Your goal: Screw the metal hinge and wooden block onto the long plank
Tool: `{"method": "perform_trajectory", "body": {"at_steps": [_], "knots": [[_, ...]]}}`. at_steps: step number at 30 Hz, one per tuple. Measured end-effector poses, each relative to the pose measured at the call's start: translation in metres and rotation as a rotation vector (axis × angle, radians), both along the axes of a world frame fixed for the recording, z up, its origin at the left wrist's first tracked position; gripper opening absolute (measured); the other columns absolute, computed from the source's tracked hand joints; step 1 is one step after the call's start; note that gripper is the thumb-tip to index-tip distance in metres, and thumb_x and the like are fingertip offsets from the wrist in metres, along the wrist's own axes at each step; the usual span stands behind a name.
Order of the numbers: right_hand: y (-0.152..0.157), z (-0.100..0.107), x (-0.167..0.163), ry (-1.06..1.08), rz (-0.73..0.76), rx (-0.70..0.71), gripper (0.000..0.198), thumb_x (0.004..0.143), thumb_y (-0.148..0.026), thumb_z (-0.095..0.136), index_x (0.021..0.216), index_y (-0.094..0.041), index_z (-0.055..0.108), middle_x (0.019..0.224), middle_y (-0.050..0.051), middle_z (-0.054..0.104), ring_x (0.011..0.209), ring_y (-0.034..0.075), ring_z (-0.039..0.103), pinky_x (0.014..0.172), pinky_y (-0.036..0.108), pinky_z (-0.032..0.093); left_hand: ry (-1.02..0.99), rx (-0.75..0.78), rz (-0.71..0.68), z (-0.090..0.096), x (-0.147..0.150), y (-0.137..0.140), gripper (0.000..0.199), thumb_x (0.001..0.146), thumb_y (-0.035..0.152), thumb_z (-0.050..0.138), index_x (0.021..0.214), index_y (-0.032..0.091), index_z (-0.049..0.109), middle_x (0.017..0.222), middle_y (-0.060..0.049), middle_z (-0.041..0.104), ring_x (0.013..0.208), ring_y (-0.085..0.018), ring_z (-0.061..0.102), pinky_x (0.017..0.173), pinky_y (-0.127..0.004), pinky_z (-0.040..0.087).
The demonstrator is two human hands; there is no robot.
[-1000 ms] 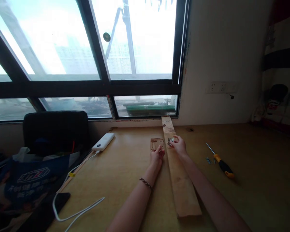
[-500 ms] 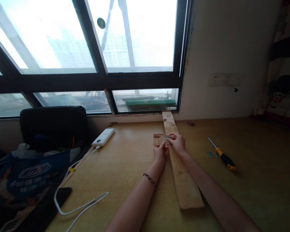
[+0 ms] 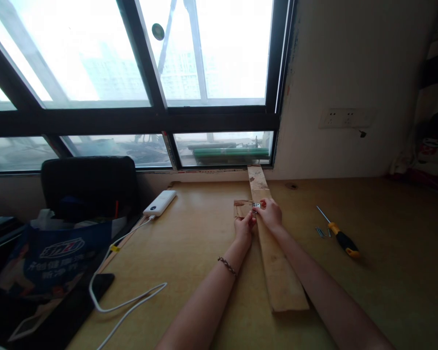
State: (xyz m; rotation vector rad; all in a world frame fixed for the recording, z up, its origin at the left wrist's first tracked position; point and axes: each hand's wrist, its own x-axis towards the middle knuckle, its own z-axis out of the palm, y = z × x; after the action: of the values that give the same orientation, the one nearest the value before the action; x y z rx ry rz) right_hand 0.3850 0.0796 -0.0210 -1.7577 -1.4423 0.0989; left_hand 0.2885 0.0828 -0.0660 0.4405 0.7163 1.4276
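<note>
A small metal piece that looks like a hinge (image 3: 256, 205) is between my hands, over the joint of a short wooden piece (image 3: 242, 208) and a long wooden plank (image 3: 277, 267). My right hand (image 3: 271, 213) pinches its right side above the plank. Closed at the near edge of the short piece, my left hand (image 3: 244, 226) has its fingertips close to the metal; how much of the wood it grips is partly hidden. To the right lie a screwdriver (image 3: 343, 242) with a yellow-and-black handle and several screws (image 3: 320, 232).
On the left of the table (image 3: 200, 262) lies a white power bank (image 3: 160, 203) with a white cable (image 3: 131, 309). Beyond the left edge are a black chair (image 3: 89, 187) and a blue bag (image 3: 62, 257). A window and wall stand behind.
The metal piece has tilted and now shows a brighter face between my fingers. My hands stay almost in place, while the whole view has shifted slightly.
</note>
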Motion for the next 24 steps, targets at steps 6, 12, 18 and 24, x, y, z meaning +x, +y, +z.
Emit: {"method": "perform_trajectory", "body": {"at_steps": [6, 12, 18, 24], "knots": [[-0.0002, 0.0005, 0.0008, 0.007, 0.053, -0.004, 0.022, 0.069, -0.039, 0.064, 0.080, -0.019, 0.064, 0.082, 0.002, 0.062, 0.068, 0.013, 0.057, 0.060, 0.022, 0.039, -0.001, 0.002, -0.050, 0.0025, -0.0017, -0.0008, 0.030, 0.049, 0.021, 0.079, 0.067, 0.008, 0.060, 0.059, -0.002, 0.062, 0.048, -0.006, 0.055, 0.051, -0.017, 0.046], [-0.0002, 0.0019, 0.0011, 0.022, 0.114, -0.027, 0.019, 0.070, -0.037, 0.063, 0.080, -0.021, 0.067, 0.082, 0.001, 0.062, 0.066, 0.011, 0.057, 0.058, 0.021, 0.039, -0.012, 0.036, -0.093, 0.0037, -0.0032, -0.0019, 0.032, 0.049, 0.014, 0.076, 0.079, 0.008, 0.065, 0.069, -0.003, 0.065, 0.051, -0.005, 0.055, 0.052, -0.016, 0.045], [-0.0017, 0.0017, -0.0003, 0.003, 0.141, -0.035, 0.018, 0.073, -0.035, 0.060, 0.085, -0.024, 0.068, 0.085, 0.000, 0.062, 0.065, 0.010, 0.057, 0.057, 0.021, 0.039, 0.016, 0.056, -0.094, 0.0032, -0.0032, -0.0018, 0.031, 0.050, 0.013, 0.075, 0.079, 0.010, 0.065, 0.067, -0.001, 0.064, 0.049, -0.004, 0.052, 0.048, -0.015, 0.041], [-0.0028, 0.0018, -0.0017, 0.031, 0.104, -0.026, 0.019, 0.072, -0.033, 0.060, 0.085, -0.022, 0.068, 0.086, 0.002, 0.062, 0.068, 0.011, 0.058, 0.061, 0.021, 0.041, 0.007, 0.068, -0.116, 0.0042, -0.0036, -0.0017, 0.031, 0.050, 0.015, 0.076, 0.078, 0.010, 0.065, 0.069, -0.002, 0.065, 0.050, -0.004, 0.053, 0.049, -0.016, 0.041]]}}
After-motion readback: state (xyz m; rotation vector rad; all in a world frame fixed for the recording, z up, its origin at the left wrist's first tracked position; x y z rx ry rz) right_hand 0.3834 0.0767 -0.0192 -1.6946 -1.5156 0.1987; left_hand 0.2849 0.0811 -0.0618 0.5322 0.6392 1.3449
